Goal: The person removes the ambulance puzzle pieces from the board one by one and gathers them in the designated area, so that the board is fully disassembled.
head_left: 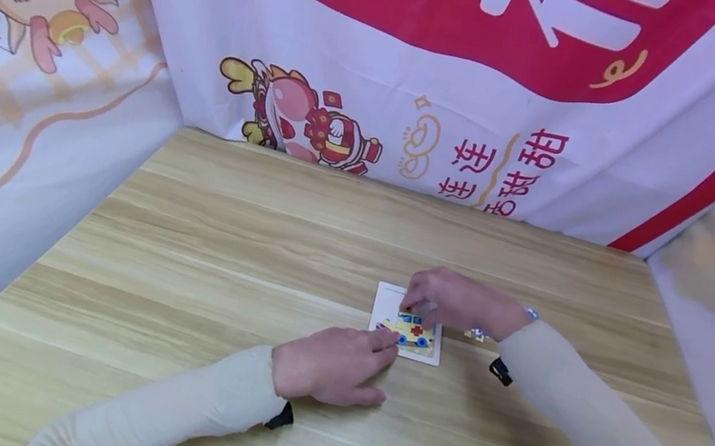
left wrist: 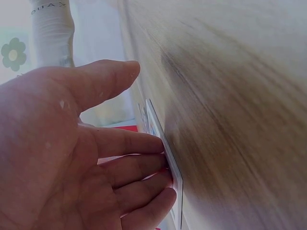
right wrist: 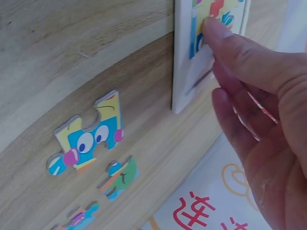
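A small white-framed jigsaw puzzle (head_left: 418, 356) lies on the table, its assembled part showing a yellow ambulance with a red cross and blue wheels. At the puzzle's lower left edge rests my left hand (head_left: 336, 363), fingers extended and thumb apart; in the left wrist view its fingertips (left wrist: 165, 194) touch the board. My right hand (head_left: 459, 301) reaches over the upper part from the right. Its thumb and a finger bend down on either side of a puzzle piece at the ambulance's top, pinching it; the fingers partly cover this piece. The frame's upper left shows bare white.
Loose puzzle pieces lie right of the board: a blue-and-yellow one with two eyes (right wrist: 88, 139), a green one (right wrist: 122, 177) and a partly cut-off one (right wrist: 84, 215). Printed cloth (head_left: 361, 40) hangs behind the wooden table (head_left: 220, 231) and at both sides.
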`<state>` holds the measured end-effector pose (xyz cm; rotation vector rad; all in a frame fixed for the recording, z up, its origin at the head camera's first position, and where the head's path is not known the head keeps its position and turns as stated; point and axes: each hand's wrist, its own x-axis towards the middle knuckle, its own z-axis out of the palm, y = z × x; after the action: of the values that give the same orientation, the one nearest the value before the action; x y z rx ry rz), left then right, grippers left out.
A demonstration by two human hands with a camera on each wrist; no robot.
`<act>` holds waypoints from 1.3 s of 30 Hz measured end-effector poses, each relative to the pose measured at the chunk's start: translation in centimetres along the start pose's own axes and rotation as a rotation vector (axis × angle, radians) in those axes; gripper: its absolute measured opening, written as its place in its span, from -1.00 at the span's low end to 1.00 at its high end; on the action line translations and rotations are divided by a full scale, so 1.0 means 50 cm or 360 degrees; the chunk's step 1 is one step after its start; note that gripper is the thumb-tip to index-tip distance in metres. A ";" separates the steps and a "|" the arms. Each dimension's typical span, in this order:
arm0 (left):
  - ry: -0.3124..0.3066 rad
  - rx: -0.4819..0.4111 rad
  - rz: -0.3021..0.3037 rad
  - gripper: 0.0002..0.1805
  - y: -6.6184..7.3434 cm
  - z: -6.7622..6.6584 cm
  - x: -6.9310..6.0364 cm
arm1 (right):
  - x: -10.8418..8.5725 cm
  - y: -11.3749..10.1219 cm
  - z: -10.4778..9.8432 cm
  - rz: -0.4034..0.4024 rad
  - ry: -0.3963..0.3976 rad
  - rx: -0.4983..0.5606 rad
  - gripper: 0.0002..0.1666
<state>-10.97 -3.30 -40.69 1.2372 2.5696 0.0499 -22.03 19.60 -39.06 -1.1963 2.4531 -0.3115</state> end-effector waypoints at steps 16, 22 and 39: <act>-0.0020 -0.0003 0.0000 -0.21 0.000 -0.003 0.000 | 0.021 0.000 -0.003 0.0118 -0.0051 0.0050 -0.64; -0.0011 0.0013 0.0000 -0.21 0.000 -0.003 0.001 | 0.038 -0.006 -0.012 0.0197 -0.0150 0.0110 -0.64; 0.0015 0.0030 -0.0010 -0.21 0.001 -0.003 -0.001 | 0.019 0.036 -0.016 0.0185 -0.0166 0.0370 -0.73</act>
<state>-10.95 -3.28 -40.52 1.2387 2.5876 0.0306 -24.18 19.97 -39.22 -0.9445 2.3112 -0.4734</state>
